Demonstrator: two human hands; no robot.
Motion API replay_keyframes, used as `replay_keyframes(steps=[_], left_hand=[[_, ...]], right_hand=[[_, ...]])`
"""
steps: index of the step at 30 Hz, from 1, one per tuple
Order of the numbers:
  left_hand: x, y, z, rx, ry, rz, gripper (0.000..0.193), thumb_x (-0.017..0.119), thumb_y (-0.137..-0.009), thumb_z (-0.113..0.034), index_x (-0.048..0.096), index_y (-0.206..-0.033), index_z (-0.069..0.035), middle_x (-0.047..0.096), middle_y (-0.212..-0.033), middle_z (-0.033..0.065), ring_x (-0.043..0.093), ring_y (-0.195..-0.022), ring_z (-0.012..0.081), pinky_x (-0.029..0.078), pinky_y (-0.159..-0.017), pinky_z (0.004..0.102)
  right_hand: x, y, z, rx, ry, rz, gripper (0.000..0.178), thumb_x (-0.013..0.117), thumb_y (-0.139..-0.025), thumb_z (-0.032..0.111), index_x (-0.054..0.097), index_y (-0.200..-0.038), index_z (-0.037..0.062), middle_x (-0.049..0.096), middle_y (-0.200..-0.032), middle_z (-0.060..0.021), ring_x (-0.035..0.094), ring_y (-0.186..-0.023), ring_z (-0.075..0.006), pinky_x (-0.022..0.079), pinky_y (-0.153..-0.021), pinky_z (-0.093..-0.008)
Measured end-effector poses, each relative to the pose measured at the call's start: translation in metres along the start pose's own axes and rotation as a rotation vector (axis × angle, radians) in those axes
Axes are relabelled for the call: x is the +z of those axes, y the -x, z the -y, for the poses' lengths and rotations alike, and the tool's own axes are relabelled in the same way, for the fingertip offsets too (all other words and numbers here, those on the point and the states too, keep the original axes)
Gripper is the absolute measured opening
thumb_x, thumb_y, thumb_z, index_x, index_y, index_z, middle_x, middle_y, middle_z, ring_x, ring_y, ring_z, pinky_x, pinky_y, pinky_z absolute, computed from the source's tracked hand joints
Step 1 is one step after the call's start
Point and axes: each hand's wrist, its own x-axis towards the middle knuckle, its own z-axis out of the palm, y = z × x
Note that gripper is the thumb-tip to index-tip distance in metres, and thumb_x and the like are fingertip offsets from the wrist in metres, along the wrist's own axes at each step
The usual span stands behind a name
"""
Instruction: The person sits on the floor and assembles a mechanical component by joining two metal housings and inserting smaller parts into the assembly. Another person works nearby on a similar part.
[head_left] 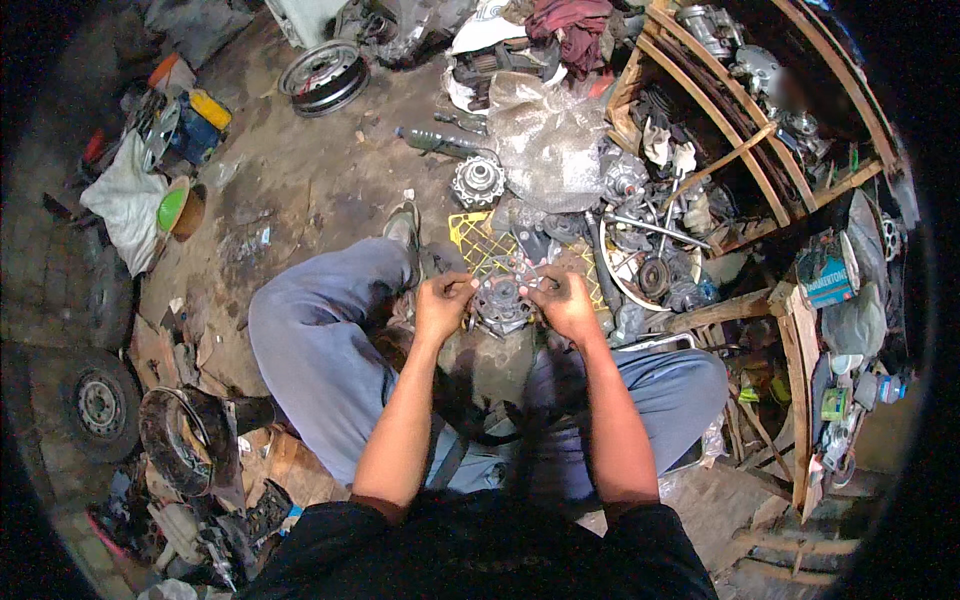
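Between my legs sits a round, dark grey metal machine part [503,308] with a hub in its middle. My left hand [445,306] is at its left side, thumb and fingers pinched together. My right hand [562,302] mirrors it at the right side, also pinched. A thin, pale curved piece [507,266] arches over the far side of the part, from one hand's fingertips toward the other's; its exact kind is too small to make out. Just beyond lies a yellow plastic grid [470,236], partly covered by dark parts.
A toothed metal drum [478,182], a dark plastic bottle [440,141] and bubble wrap [548,140] lie ahead. At right, a basin [612,262] holds metal parts beside a wooden rack [800,350]. Wheel rims [325,76] and a tyre [98,405] stand on the left side.
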Motion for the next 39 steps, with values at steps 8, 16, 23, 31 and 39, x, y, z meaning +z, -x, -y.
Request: replay_keyframes(steps=[8, 16, 23, 31, 39], left_hand=[[0.053, -0.043, 0.116, -0.138, 0.175, -0.035, 0.034, 0.078, -0.080, -0.008, 0.066, -0.110, 0.004, 0.069, -0.076, 0.0063, 0.060, -0.060, 0.0108, 0.047, -0.055, 0.0282], [0.083, -0.052, 0.119, -0.230, 0.121, -0.070, 0.027, 0.075, -0.080, -0.001, 0.067, -0.105, 0.003, 0.067, -0.071, 0.0058, 0.058, -0.054, 0.0106, 0.045, -0.050, 0.0287], [0.100, -0.061, 0.175, -0.314, 0.311, -0.082, 0.024, 0.074, -0.078, 0.000, 0.067, -0.101, 0.001, 0.064, -0.069, 0.0052, 0.056, -0.052, 0.0115, 0.044, -0.048, 0.0304], [0.106, -0.054, 0.148, -0.208, -0.170, -0.261, 0.025, 0.078, -0.076, -0.005, 0.069, -0.099, -0.006, 0.067, -0.073, 0.0119, 0.066, -0.065, 0.0239, 0.051, -0.064, 0.0366], [0.111, -0.054, 0.156, -0.212, -0.160, -0.382, 0.028, 0.085, -0.067, -0.010, 0.067, -0.088, -0.005, 0.069, -0.077, 0.0091, 0.065, -0.070, 0.0223, 0.051, -0.069, 0.0346]], right_hand=[[0.056, -0.042, -0.099, 0.182, 0.015, 0.012, 0.040, 0.077, -0.077, 0.010, 0.062, -0.113, -0.0003, 0.070, -0.091, -0.0166, 0.067, -0.080, -0.0224, 0.051, -0.074, -0.0352], [0.082, -0.051, -0.159, 0.132, 0.032, -0.121, 0.035, 0.070, -0.077, 0.008, 0.061, -0.109, -0.0032, 0.068, -0.099, -0.0249, 0.065, -0.097, -0.0398, 0.050, -0.084, -0.0446], [0.095, -0.056, -0.174, 0.212, 0.234, 0.003, 0.045, 0.070, -0.080, 0.015, 0.055, -0.120, 0.0040, 0.066, -0.101, -0.0268, 0.062, -0.099, -0.0451, 0.050, -0.082, -0.0486], [0.111, -0.054, -0.178, 0.325, 0.162, -0.150, 0.052, 0.071, -0.079, 0.016, 0.045, -0.122, 0.0025, 0.065, -0.098, -0.0286, 0.062, -0.095, -0.0478, 0.050, -0.080, -0.0520], [0.105, -0.057, -0.155, 0.373, 0.185, -0.096, 0.061, 0.074, -0.077, 0.019, 0.044, -0.127, 0.0000, 0.066, -0.101, -0.0285, 0.063, -0.096, -0.0469, 0.051, -0.082, -0.0503]])
